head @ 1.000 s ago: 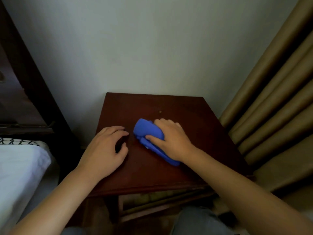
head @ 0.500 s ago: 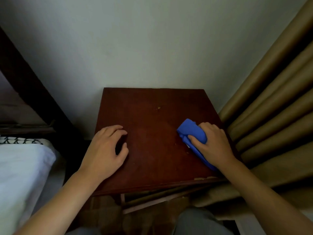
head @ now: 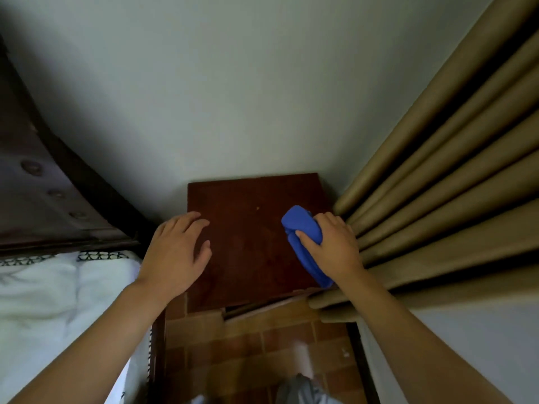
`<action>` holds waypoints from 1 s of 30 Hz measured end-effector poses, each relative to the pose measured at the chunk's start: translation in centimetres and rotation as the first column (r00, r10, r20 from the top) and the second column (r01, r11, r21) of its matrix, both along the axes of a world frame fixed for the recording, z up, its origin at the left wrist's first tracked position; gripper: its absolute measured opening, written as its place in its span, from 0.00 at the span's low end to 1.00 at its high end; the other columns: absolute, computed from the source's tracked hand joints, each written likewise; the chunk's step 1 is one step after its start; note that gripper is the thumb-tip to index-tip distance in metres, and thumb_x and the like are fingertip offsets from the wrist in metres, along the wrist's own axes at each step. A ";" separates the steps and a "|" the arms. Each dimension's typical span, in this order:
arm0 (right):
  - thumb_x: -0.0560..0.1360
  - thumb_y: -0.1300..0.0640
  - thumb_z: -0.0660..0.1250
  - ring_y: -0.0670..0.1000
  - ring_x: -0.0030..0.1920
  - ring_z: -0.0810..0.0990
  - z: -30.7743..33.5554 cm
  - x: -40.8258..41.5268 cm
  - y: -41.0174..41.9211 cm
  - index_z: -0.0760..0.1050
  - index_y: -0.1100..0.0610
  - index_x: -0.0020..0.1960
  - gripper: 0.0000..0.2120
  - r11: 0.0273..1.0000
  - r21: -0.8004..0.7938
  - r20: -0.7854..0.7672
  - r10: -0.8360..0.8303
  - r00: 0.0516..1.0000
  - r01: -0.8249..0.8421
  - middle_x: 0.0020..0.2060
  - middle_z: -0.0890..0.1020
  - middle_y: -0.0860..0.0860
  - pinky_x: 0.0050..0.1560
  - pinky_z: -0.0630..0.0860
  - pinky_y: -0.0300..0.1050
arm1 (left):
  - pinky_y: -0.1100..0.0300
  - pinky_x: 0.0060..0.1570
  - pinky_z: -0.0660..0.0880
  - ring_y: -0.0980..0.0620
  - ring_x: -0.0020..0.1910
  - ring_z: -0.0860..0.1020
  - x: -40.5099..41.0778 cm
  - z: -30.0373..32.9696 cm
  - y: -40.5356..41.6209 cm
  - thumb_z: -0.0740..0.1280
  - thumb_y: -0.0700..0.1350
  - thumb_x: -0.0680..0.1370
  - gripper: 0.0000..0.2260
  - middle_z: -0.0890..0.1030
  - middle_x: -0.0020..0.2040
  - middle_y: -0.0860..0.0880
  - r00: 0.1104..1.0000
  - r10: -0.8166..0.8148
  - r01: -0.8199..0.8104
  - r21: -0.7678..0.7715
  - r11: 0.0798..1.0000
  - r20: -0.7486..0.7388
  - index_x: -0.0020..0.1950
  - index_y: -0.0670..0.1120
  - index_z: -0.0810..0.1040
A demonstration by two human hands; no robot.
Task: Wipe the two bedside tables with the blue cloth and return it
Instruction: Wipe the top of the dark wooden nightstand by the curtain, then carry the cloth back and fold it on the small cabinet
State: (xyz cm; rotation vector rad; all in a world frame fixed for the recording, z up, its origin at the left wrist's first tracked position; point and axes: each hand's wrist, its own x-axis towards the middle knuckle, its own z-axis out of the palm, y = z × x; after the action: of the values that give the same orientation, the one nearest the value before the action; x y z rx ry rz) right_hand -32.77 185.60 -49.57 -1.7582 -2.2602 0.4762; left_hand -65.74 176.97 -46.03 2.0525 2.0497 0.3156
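Right hand (head: 335, 246) grips the bunched blue cloth (head: 303, 231) at the dark reddish wooden counter's (head: 248, 258) right edge, beside tan curtains (head: 437, 185). Left hand (head: 178, 252) rests loosely spread on the left side, holding nothing.

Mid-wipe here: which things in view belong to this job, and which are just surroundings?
Part of the job:
- blue cloth, bunched in the right hand
- bedside table, dark wood
- left hand, resting on the table's left edge

Just surroundings:
- tan curtain beside the table
- white bedding
- dark headboard
- tiled floor
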 end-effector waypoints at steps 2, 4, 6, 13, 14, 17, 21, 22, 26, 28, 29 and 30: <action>0.82 0.35 0.59 0.50 0.47 0.74 4.8 -0.1 -0.8 0.70 0.46 0.50 0.14 1.000 0.004 -0.021 0.003 1.000 -0.003 0.45 0.73 0.45 0.53 0.75 0.57 | 0.41 0.67 0.71 0.42 0.67 0.74 0.0 4.7 -0.6 0.58 0.55 0.79 0.22 0.76 0.68 0.45 1.000 -0.007 0.007 0.007 1.000 0.005 0.68 0.46 0.77; 0.82 0.35 0.60 0.50 0.46 0.74 9.4 -0.3 -1.5 0.69 0.46 0.49 0.14 1.000 0.016 -0.012 0.009 1.000 -0.009 0.44 0.73 0.45 0.52 0.76 0.57 | 0.42 0.65 0.72 0.42 0.65 0.74 0.1 9.3 -1.2 0.58 0.55 0.79 0.23 0.76 0.67 0.45 1.000 -0.017 0.017 0.018 1.000 -0.007 0.68 0.46 0.76; 0.82 0.34 0.59 0.50 0.45 0.74 14.1 -0.5 -2.1 0.69 0.46 0.48 0.16 0.999 0.043 0.002 0.016 1.000 -0.017 0.44 0.73 0.45 0.51 0.75 0.55 | 0.42 0.64 0.73 0.42 0.64 0.75 0.2 13.9 -1.8 0.58 0.55 0.78 0.23 0.77 0.67 0.45 0.999 -0.029 0.030 0.043 0.999 -0.028 0.68 0.46 0.76; 0.80 0.32 0.57 0.48 0.43 0.71 27.6 -1.0 -3.9 0.70 0.46 0.49 0.17 0.984 0.158 -0.003 0.085 0.996 -0.084 0.43 0.72 0.43 0.48 0.69 0.48 | 0.44 0.66 0.72 0.43 0.67 0.74 0.3 27.9 -3.7 0.58 0.55 0.78 0.22 0.76 0.68 0.46 0.993 -0.073 0.085 0.123 0.989 -0.095 0.68 0.48 0.76; 0.80 0.32 0.58 0.48 0.43 0.71 29.1 -1.1 -4.1 0.70 0.45 0.49 0.17 0.980 0.177 0.001 0.091 0.996 -0.090 0.42 0.71 0.43 0.48 0.67 0.47 | 0.44 0.67 0.71 0.43 0.68 0.73 0.3 29.4 -4.1 0.60 0.54 0.79 0.21 0.76 0.69 0.46 0.992 -0.075 0.089 0.137 0.987 -0.104 0.69 0.48 0.76; 0.81 0.33 0.60 0.48 0.43 0.71 33.3 -1.5 -5.1 0.71 0.46 0.49 0.16 0.970 0.216 0.001 0.110 0.994 -0.108 0.42 0.72 0.43 0.48 0.65 0.46 | 0.44 0.68 0.70 0.44 0.71 0.72 -0.1 33.2 -5.0 0.63 0.53 0.81 0.19 0.75 0.71 0.47 0.991 -0.069 0.090 0.187 0.978 -0.117 0.70 0.48 0.75; 0.80 0.34 0.60 0.48 0.43 0.72 38.0 -2.0 -6.7 0.70 0.46 0.49 0.16 0.953 0.270 -0.027 0.151 0.988 -0.138 0.42 0.73 0.43 0.48 0.67 0.46 | 0.45 0.72 0.67 0.46 0.73 0.69 -0.4 37.6 -6.2 0.62 0.54 0.81 0.21 0.72 0.74 0.48 0.988 -0.074 0.104 0.234 0.967 -0.132 0.73 0.49 0.73; 0.80 0.34 0.61 0.49 0.43 0.73 39.1 -2.2 -7.1 0.70 0.46 0.49 0.15 0.949 0.280 -0.033 0.161 0.986 -0.145 0.42 0.73 0.43 0.48 0.68 0.47 | 0.45 0.72 0.67 0.46 0.74 0.69 -0.5 38.6 -6.5 0.62 0.55 0.81 0.21 0.72 0.74 0.48 0.989 -0.070 0.102 0.250 0.963 -0.132 0.73 0.50 0.73; 0.80 0.35 0.62 0.50 0.44 0.74 42.3 -3.2 -8.1 0.71 0.47 0.49 0.16 0.938 0.310 -0.040 0.176 0.984 -0.155 0.42 0.75 0.44 0.51 0.73 0.52 | 0.47 0.73 0.64 0.48 0.75 0.67 -1.2 41.8 -7.7 0.60 0.56 0.82 0.22 0.70 0.76 0.49 0.985 -0.054 0.102 0.296 0.950 -0.164 0.74 0.51 0.71; 0.80 0.36 0.63 0.49 0.44 0.74 43.3 -3.7 -8.3 0.71 0.47 0.48 0.15 0.931 0.331 -0.041 0.178 0.983 -0.155 0.42 0.75 0.44 0.52 0.73 0.52 | 0.47 0.73 0.64 0.48 0.74 0.67 -1.7 42.8 -8.4 0.61 0.56 0.82 0.22 0.70 0.75 0.50 0.984 -0.041 0.095 0.313 0.945 -0.175 0.74 0.51 0.71; 0.80 0.36 0.63 0.49 0.44 0.74 43.7 -3.9 -8.3 0.71 0.47 0.48 0.15 0.928 0.340 -0.044 0.178 0.983 -0.153 0.42 0.75 0.44 0.52 0.73 0.52 | 0.47 0.73 0.64 0.48 0.74 0.67 -1.9 43.2 -8.8 0.61 0.56 0.81 0.22 0.71 0.75 0.50 0.983 -0.034 0.091 0.319 0.943 -0.181 0.74 0.51 0.72; 0.80 0.36 0.63 0.49 0.44 0.74 44.1 -4.3 -8.3 0.71 0.47 0.48 0.15 0.924 0.349 -0.047 0.181 0.982 -0.153 0.42 0.75 0.44 0.52 0.73 0.52 | 0.47 0.72 0.65 0.47 0.74 0.68 -2.2 43.5 -9.2 0.62 0.56 0.81 0.21 0.71 0.75 0.49 0.982 -0.023 0.083 0.322 0.943 -0.185 0.73 0.51 0.73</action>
State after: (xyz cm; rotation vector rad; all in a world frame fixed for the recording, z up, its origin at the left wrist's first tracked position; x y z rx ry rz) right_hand -37.05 177.28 -5.50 -1.3597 -2.2812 0.1596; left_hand -67.97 167.82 -2.51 2.4065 2.1614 0.5127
